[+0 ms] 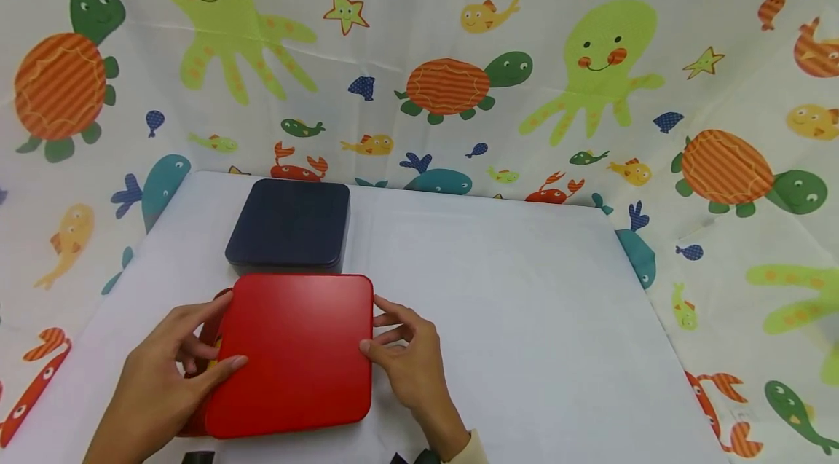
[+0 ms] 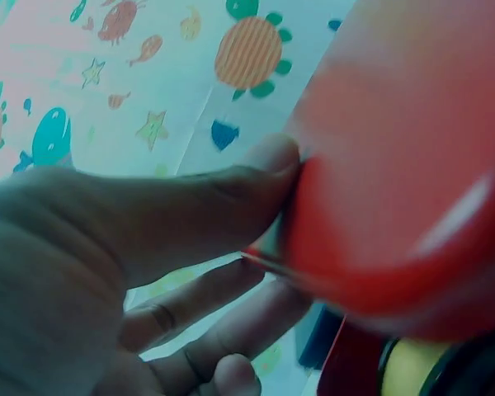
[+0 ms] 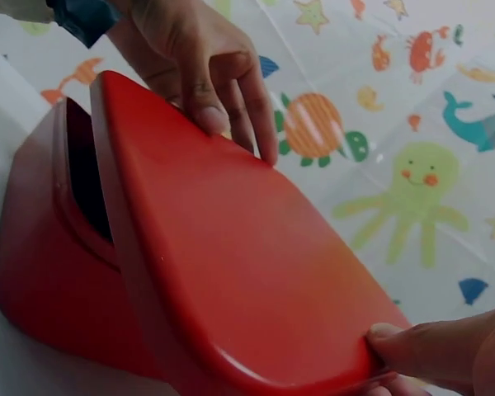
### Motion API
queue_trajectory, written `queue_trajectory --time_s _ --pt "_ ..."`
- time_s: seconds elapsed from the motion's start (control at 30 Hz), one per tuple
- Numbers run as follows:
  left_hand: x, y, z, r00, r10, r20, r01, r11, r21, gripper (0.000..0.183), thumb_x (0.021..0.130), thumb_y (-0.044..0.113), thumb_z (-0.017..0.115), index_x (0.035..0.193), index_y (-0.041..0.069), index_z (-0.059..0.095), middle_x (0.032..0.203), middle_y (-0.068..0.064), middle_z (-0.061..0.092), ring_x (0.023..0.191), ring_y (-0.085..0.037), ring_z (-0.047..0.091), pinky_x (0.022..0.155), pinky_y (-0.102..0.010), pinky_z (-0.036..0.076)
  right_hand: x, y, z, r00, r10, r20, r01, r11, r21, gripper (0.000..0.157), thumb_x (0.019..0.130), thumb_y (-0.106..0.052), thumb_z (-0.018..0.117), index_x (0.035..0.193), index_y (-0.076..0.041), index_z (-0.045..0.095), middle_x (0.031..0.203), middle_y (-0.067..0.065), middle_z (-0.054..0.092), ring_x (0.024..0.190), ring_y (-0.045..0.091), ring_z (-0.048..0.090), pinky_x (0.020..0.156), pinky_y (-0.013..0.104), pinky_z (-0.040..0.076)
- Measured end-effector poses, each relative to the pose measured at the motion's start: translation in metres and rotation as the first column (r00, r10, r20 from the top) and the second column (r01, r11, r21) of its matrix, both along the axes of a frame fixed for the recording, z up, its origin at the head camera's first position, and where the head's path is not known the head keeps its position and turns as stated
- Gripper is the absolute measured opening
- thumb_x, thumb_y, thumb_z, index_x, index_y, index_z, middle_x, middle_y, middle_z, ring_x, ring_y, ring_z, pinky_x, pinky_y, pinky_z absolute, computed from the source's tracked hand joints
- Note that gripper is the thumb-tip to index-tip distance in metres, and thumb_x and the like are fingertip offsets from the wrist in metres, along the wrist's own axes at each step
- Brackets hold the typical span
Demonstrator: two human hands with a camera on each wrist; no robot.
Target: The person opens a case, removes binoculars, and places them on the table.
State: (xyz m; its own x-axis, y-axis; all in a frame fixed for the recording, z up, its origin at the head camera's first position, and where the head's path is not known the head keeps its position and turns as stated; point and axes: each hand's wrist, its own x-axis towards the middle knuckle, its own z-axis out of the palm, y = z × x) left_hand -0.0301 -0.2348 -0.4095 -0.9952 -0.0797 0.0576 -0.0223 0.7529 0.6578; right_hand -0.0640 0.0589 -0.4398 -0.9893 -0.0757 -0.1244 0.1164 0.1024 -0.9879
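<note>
A plain red tin lid (image 1: 295, 355) is held tilted over a red tin box (image 3: 58, 272), with a dark gap between lid and box on one side. My left hand (image 1: 160, 369) pinches the lid's left edge, thumb on top and fingers under it. On the opposite edge my right hand (image 1: 409, 355) grips the lid between thumb and fingers. Only a strip of the box shows past the lid in the head view. Something yellow and black (image 2: 412, 367) shows by the box's rim in the left wrist view; the rest is hidden under the lid.
A dark navy tin (image 1: 288, 223), closed, stands right behind the red one on the white table (image 1: 498, 325). A white cloth (image 1: 419, 34) printed with sea animals hangs behind the table and along its sides. A small dark object (image 1: 199, 457) shows at the bottom edge.
</note>
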Motion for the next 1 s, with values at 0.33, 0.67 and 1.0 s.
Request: queue_trajectory --time_s 0.33,0.67,1.0 --pt "-0.01 0.031 0.0 0.993 -0.104 -0.056 0.106 0.994 0.031 0.092 0.071 0.037 0.089 0.151 0.03 0.043 0.13 -0.011 0.054 0.065 -0.003 0.057 0.055 -0.02 0.053 0.002 0.035 0.0 0.995 -0.095 -0.03 0.096 0.994 0.047 0.051 0.081 -0.007 0.081 0.124 -0.033 0.069 0.11 0.002 0.071 0.089 0.025 0.069 0.071 0.032 0.062" --pt "-0.017 0.061 -0.01 0.984 -0.15 -0.092 0.156 0.986 0.062 0.089 0.072 0.035 0.089 0.149 0.027 0.046 0.129 -0.005 0.054 0.062 -0.001 0.055 0.054 -0.019 0.051 0.005 0.063 -0.003 0.986 -0.163 -0.034 0.165 0.983 0.076 0.046 0.082 -0.008 0.08 0.121 -0.031 0.071 0.11 0.003 0.071 0.086 0.027 0.07 0.07 0.032 0.062" --pt "-0.023 0.098 -0.025 0.982 -0.166 -0.089 0.172 0.983 0.065 0.085 0.072 0.034 0.089 0.146 0.02 0.05 0.13 -0.002 0.056 0.061 0.004 0.056 0.069 -0.022 0.054 0.007 0.094 -0.003 0.967 -0.251 -0.038 0.254 0.961 0.112 0.042 0.082 -0.005 0.08 0.116 -0.029 0.074 0.109 0.001 0.072 0.087 0.027 0.069 0.069 0.031 0.061"
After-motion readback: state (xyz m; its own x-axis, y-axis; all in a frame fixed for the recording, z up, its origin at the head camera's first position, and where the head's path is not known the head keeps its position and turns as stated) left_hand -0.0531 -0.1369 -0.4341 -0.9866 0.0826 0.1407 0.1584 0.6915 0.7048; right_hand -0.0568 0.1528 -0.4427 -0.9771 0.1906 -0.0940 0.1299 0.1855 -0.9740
